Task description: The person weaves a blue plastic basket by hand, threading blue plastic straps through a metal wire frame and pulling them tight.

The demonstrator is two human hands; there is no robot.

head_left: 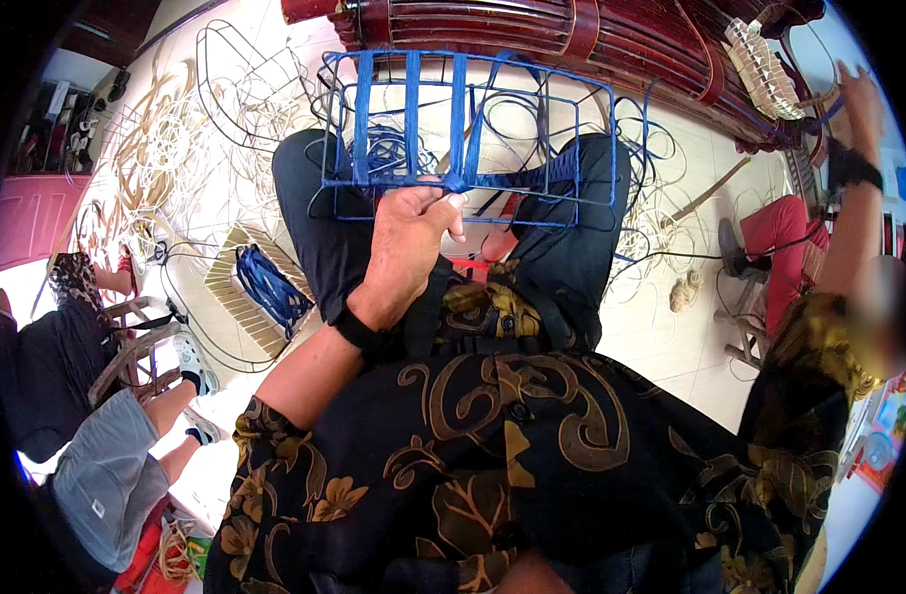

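Note:
Across my knees lies a wire basket frame (576,158), its rods wound with blue plastic strip and several flat blue bands running across one side. My left hand (403,238) grips the near rod of the frame, thumb and fingers pinched beside a blue knot (457,184). Far out to the right, my right arm is stretched up and away from the frame. At its end my right hand (858,104) is closed on a blue strip (827,115); its fingers are small and partly blurred near the picture's rim.
A cream woven basket (220,287) holding coiled blue strips stands left of my knees. Tangled pale strips (156,148) and a bare wire frame (245,84) lie farther left. A dark red wooden bench (532,25) carries a woven piece (764,69). Other people sit on both sides.

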